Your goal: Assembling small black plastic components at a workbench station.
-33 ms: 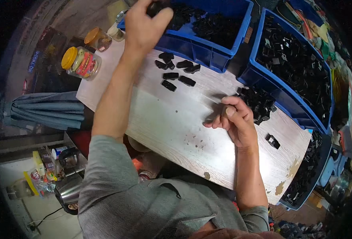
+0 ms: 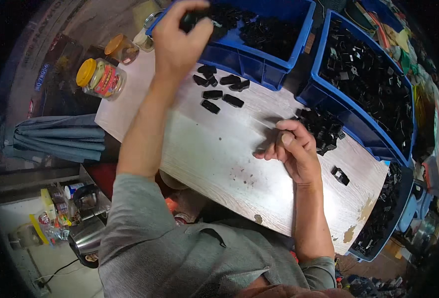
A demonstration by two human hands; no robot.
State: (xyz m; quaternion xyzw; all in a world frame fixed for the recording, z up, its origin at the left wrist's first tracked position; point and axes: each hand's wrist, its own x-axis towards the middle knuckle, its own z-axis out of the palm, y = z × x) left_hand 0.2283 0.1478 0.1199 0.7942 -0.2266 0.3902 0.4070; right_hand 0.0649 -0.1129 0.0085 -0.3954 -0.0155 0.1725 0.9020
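My left hand (image 2: 177,47) reaches far out over the near rim of a blue bin (image 2: 259,67) of black plastic parts, fingers closed on a black part (image 2: 192,20). Just below it, several loose black parts (image 2: 218,88) lie on the pale wooden tabletop (image 2: 214,149). My right hand (image 2: 294,151) rests on the table with curled fingers, pinching a small dark part (image 2: 260,150) at its fingertips. A pile of black parts (image 2: 326,129) sits right behind that hand. One single black part (image 2: 339,175) lies to its right.
A second blue bin (image 2: 351,111) full of black parts stands at the right, and another bin (image 2: 378,233) sits below the table's right end. Two jars (image 2: 100,77) (image 2: 121,47) stand at the far left corner. A folded blue-grey cloth (image 2: 55,136) lies left of the table.
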